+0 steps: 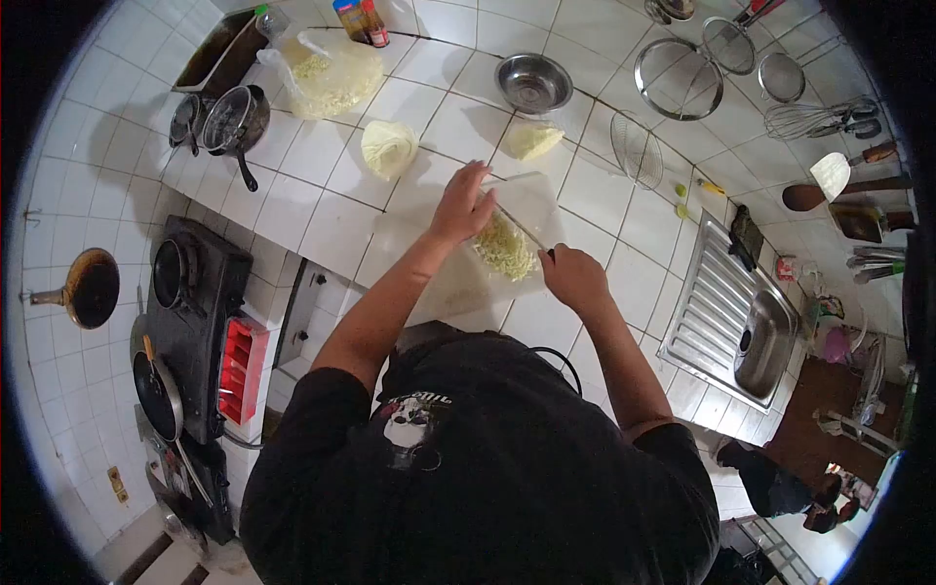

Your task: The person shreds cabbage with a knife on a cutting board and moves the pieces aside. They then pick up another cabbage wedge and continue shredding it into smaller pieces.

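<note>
Shredded cabbage lies in a pile on a pale cutting board. A knife slants across the board beside the pile, its handle in my right hand, whose fingers are wrapped round it. My left hand is at the upper left of the pile, near the far end of the blade, with thumb and fingers apart. Whether it touches the blade is hard to tell. Beyond the board are two cabbage pieces, one at the left and one at the right.
A metal bowl and a plastic bag of shredded cabbage stand at the back. Pans are at the left, above a stove. A sink is at the right. Another person is at the lower right.
</note>
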Demonstrator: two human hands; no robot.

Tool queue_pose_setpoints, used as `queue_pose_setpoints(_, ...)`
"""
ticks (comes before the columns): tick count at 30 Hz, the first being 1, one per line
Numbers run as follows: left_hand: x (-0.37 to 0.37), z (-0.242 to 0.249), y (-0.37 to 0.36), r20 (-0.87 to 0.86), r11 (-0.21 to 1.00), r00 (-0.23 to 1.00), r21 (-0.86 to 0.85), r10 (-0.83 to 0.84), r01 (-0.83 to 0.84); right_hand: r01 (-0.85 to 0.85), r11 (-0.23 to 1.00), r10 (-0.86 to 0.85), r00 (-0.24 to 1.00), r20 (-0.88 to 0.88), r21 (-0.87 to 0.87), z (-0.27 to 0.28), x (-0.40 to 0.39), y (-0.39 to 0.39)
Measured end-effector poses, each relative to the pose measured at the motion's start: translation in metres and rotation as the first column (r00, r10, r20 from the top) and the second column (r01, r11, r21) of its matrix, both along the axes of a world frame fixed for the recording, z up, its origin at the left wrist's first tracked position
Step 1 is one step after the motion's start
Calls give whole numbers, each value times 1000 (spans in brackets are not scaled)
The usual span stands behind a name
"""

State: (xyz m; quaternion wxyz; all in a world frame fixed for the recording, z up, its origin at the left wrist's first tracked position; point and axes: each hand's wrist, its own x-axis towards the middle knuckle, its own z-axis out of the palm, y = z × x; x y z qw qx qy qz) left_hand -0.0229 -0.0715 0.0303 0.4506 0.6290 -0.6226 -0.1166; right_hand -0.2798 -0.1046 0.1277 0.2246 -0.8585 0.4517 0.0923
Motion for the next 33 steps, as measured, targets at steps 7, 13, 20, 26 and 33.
queue_pose_setpoints(7, -24, -18, -23, 214, 939, 976, 340, -29, -46, -124, 991, 121, 991, 56, 49, 15, 25, 53)
queue_pose_setpoints(13, -28, -15, -10, 387, 939, 914, 344, -121, -22, 120, 976, -119, 993, -15, 184, -19, 19, 76)
queue_pose_setpoints(20, -28, -16, -19, 401, 945, 913, 321, -72, -66, 75, 984, -79, 997, 20, 160, -27, 15, 60)
queue_pose_setpoints(26, -30, -23, -25, 333, 935, 943, 333, 4, -122, -78, 991, 76, 997, 21, 111, -9, 15, 41)
queue_pose_setpoints(33, -33, -22, -27, 376, 913, 926, 369, 22, -171, -24, 993, 22, 1000, 20, 117, -22, 11, 34)
